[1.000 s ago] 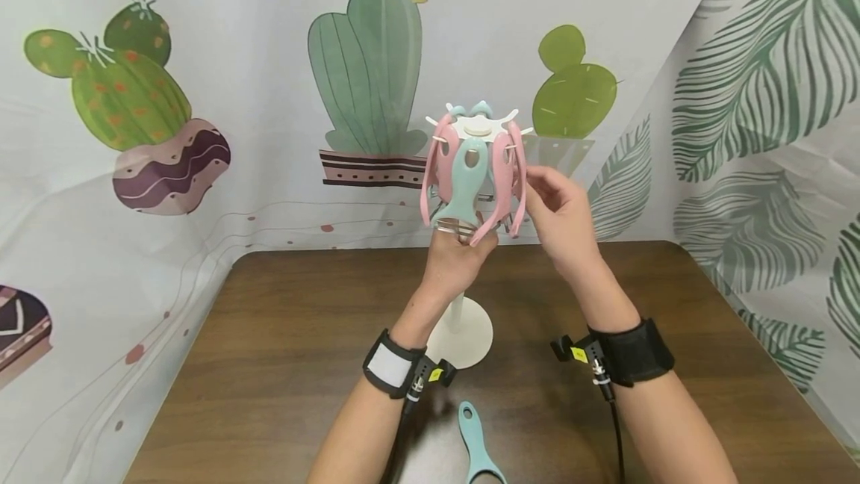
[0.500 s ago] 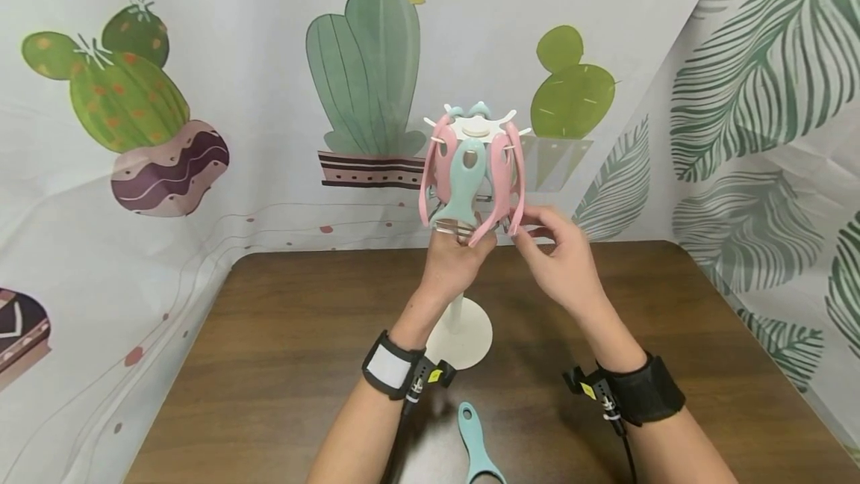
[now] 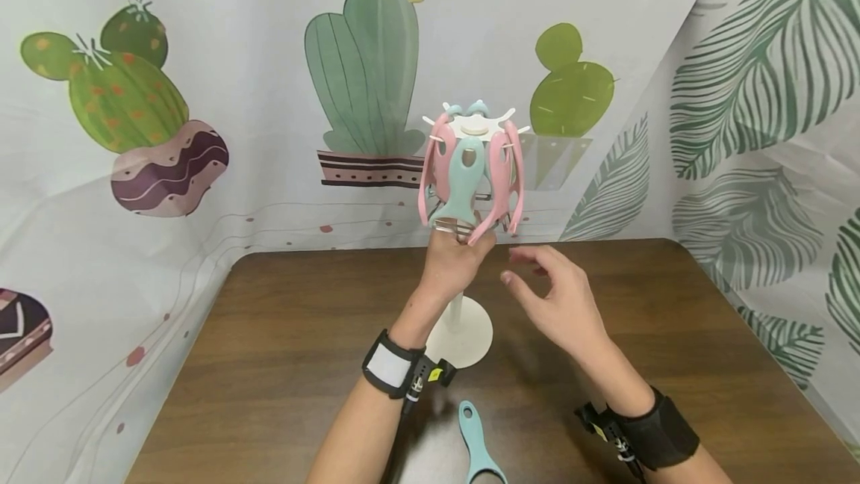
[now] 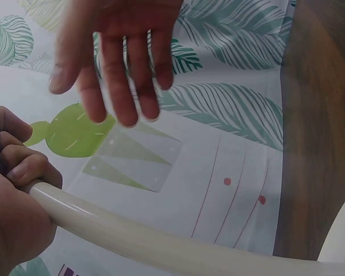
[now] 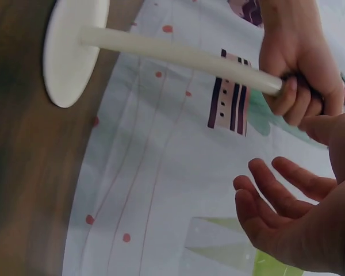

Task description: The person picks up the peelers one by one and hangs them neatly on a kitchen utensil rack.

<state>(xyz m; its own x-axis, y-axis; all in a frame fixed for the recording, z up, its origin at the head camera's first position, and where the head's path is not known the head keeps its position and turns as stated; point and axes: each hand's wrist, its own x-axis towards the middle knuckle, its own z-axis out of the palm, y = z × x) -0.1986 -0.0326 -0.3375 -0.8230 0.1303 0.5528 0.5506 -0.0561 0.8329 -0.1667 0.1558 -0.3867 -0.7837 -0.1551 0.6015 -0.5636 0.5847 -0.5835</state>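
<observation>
In the head view a white rack (image 3: 474,126) with hooked arms tops a tall stand. Pink peelers (image 3: 499,178) and teal peelers (image 3: 463,184) hang from it, heads down. My left hand (image 3: 455,264) grips the stand's pole (image 4: 126,230) just below them; its curled fingers show round the pole in both wrist views. My right hand (image 3: 563,296) is held in the air to the right of the pole and below the peelers. Its fingers are loosely bent, with nothing in them. A separate teal peeler (image 3: 473,439) lies on the table near me, its head cut off by the frame edge.
The stand's round white base (image 3: 473,346) rests on the brown wooden table (image 3: 302,342). Behind the table hangs a cloth (image 3: 269,133) printed with cacti and leaves. Each wrist wears a black strap (image 3: 655,428) with a small camera and cable.
My right hand has moved down and back toward me, from beside the hanging peelers to below them. The left hand has kept its hold on the pole.
</observation>
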